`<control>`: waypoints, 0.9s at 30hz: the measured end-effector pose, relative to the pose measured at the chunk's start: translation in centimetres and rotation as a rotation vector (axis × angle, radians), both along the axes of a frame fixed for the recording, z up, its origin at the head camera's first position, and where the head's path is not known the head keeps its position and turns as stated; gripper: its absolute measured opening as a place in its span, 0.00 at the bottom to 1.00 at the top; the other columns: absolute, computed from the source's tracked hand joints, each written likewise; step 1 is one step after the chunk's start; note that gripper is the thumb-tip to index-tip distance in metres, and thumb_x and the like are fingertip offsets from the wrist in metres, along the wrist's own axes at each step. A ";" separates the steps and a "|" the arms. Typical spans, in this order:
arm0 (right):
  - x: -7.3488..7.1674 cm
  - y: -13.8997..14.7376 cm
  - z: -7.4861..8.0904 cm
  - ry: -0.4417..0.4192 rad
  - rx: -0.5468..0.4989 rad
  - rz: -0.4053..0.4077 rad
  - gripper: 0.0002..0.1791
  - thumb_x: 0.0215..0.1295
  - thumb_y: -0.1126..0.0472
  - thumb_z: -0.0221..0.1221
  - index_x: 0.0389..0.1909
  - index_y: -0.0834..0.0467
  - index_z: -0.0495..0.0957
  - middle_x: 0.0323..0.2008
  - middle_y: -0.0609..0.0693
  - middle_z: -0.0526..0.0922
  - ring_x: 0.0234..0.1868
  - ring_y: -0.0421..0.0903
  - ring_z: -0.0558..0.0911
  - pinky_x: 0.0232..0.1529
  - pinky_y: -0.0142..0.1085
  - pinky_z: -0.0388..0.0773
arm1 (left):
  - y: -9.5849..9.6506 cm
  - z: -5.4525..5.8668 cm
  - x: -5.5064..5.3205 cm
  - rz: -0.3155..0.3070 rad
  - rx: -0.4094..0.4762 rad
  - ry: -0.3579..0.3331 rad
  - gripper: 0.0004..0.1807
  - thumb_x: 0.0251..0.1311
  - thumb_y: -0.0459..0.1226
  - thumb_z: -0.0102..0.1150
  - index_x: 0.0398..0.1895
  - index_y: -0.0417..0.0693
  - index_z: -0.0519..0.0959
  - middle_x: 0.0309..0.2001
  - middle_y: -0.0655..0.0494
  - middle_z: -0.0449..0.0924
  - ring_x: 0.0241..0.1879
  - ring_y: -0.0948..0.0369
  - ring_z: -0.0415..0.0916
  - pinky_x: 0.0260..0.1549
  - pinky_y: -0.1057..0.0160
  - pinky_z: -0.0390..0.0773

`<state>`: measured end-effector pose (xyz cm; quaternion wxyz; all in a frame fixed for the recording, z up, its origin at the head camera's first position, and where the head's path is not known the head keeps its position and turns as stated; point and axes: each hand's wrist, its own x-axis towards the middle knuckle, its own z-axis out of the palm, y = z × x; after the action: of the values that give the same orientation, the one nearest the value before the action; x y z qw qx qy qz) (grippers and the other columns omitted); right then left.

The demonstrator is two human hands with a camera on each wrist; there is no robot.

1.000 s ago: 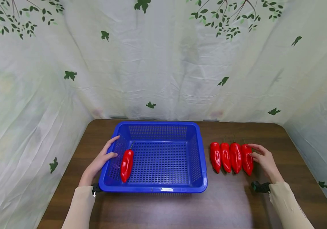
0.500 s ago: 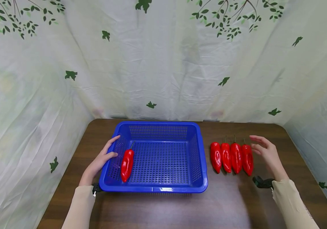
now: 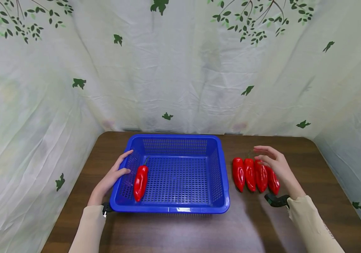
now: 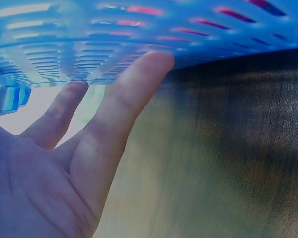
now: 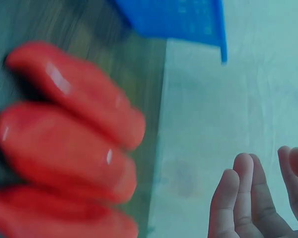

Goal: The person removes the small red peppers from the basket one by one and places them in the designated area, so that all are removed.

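Observation:
A blue perforated plastic basket (image 3: pixel 180 209) stands on the table with one red pepper (image 3: pixel 140 183) lying inside, near its left wall. My left hand (image 3: pixel 109 177) rests against the basket's left side, fingers fairly straight at the rim. The left wrist view shows a finger and the thumb (image 4: pixel 134 94) at the outer wall. To the basket's right, several glossy red peppers (image 3: pixel 238 174) lie in a row. My right hand (image 3: pixel 276 167) hovers over the right end of that row, fingers spread and holding nothing, partly hiding the rightmost peppers' tops (image 3: pixel 273 181).
The brown wooden table (image 3: pixel 199 232) extends in front of the basket and past both sides. Behind it hangs a pale cloth (image 3: pixel 186 70) printed with leaves, which also closes off the left and right sides.
My right hand first drew back rightward off the rightmost pepper, then moved left over the row. The left hand, basket and peppers stay in place.

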<state>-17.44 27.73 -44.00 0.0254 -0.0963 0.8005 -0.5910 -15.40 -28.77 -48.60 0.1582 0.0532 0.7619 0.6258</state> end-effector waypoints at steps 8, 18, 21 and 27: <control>-0.4 -4.4 0.4 -0.034 -0.041 0.109 0.19 0.71 0.64 0.49 0.60 0.66 0.69 0.56 0.62 0.74 0.46 0.46 0.81 0.49 0.39 0.78 | 0.0 0.0 0.0 0.002 -0.004 0.006 0.36 0.67 0.33 0.44 0.75 0.66 0.47 0.74 0.43 0.34 0.68 0.32 0.44 0.50 0.36 0.70; -1.0 -9.0 1.7 -0.096 -0.126 0.198 0.18 0.70 0.66 0.49 0.58 0.67 0.71 0.56 0.67 0.73 0.51 0.60 0.78 0.54 0.54 0.73 | 0.0 0.0 0.0 0.006 -0.004 0.001 0.36 0.67 0.33 0.44 0.75 0.66 0.47 0.74 0.43 0.34 0.68 0.32 0.44 0.50 0.36 0.70; -1.1 -10.1 2.1 -0.112 -0.137 0.223 0.18 0.70 0.67 0.49 0.58 0.68 0.70 0.57 0.66 0.73 0.54 0.64 0.75 0.54 0.52 0.73 | 0.0 0.0 0.0 0.007 0.000 -0.003 0.36 0.67 0.33 0.44 0.75 0.66 0.47 0.74 0.43 0.34 0.67 0.32 0.45 0.50 0.36 0.70; -1.3 -12.2 2.5 -0.105 -0.145 0.275 0.18 0.71 0.68 0.48 0.59 0.68 0.70 0.56 0.66 0.74 0.51 0.56 0.78 0.51 0.45 0.76 | 0.0 0.0 -0.1 0.005 0.004 -0.004 0.36 0.67 0.33 0.44 0.75 0.65 0.47 0.74 0.43 0.34 0.67 0.32 0.45 0.50 0.36 0.70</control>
<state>-18.75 15.57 -41.52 0.1410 -0.1755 0.7327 -0.6423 -15.49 -28.74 -48.62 0.1582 0.0506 0.7605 0.6277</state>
